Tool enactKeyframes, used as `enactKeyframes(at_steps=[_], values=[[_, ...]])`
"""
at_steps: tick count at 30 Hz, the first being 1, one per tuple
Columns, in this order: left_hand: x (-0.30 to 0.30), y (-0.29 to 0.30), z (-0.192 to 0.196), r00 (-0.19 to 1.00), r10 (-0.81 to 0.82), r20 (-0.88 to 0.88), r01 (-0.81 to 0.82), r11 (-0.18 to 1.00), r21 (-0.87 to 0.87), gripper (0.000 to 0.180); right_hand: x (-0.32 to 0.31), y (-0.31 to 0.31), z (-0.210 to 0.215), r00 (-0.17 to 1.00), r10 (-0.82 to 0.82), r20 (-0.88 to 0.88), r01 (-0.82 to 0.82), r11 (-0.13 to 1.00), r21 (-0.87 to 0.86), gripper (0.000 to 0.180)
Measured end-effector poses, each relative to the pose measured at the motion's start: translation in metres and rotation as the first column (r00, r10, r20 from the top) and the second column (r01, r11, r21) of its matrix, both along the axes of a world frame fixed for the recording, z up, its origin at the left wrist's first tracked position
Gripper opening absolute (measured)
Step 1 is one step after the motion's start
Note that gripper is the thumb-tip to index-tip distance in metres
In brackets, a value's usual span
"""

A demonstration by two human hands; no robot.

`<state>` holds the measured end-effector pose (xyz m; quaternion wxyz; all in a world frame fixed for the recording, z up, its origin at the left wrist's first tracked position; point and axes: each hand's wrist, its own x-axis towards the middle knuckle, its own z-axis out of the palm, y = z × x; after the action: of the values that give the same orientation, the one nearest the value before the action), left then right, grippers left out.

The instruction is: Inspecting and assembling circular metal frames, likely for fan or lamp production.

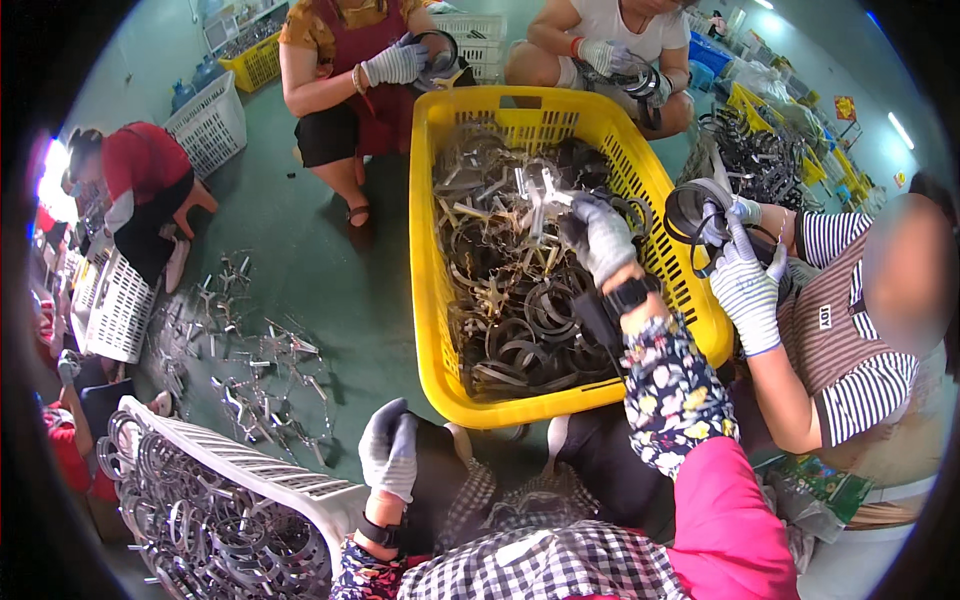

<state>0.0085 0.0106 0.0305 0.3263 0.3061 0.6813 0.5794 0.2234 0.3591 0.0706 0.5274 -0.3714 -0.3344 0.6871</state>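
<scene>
My right hand [603, 238], in a grey-white work glove, reaches over the yellow basket [425, 330]. Its fingers are closed on a silvery three-armed metal bracket [543, 193], held above the heap. Under it lie many dark rings [550, 305] and more metal brackets [488, 295], tangled together. My left hand [390, 450], gloved as well, is by my left knee, left of the basket's near edge. Its fingers are curled closed and nothing shows in them. The palm side is partly hidden.
A white crate [330, 500] full of metal rings stands at my near left. Loose brackets [270, 390] lie on the green floor. Co-workers with gloved hands [750, 290] sit around the basket's far and right sides, holding dark rings [695, 212]. More parts are piled at far right.
</scene>
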Motion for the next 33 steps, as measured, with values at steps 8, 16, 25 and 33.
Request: enactKeyframes(at_steps=[8, 16, 25, 33], values=[[0.046, 0.07, 0.081, 0.798, -0.489, 0.351, 0.531, 0.847, -0.027, 0.062, 0.001, -0.152, 0.028, 0.987, 0.032, 0.159, -0.053, 0.99, 0.13, 0.013], [0.077, 0.165, 0.121, 0.869, -0.472, -0.15, 0.462, 0.881, -0.1, 0.032, 0.014, -0.121, 0.064, 0.934, -0.021, 0.356, -0.127, 0.913, 0.387, 0.018], [0.028, 0.257, 0.097, 0.729, -0.487, -0.481, 0.243, 0.841, -0.483, 0.06, 0.06, -0.1, 0.022, 0.884, 0.038, 0.467, -0.176, 0.95, 0.256, 0.038], [0.04, 0.183, 0.078, 0.82, -0.502, -0.275, 0.408, 0.849, -0.335, 0.045, 0.047, -0.078, 0.016, 0.524, -0.506, 0.685, -0.428, 0.539, 0.725, 0.033]])
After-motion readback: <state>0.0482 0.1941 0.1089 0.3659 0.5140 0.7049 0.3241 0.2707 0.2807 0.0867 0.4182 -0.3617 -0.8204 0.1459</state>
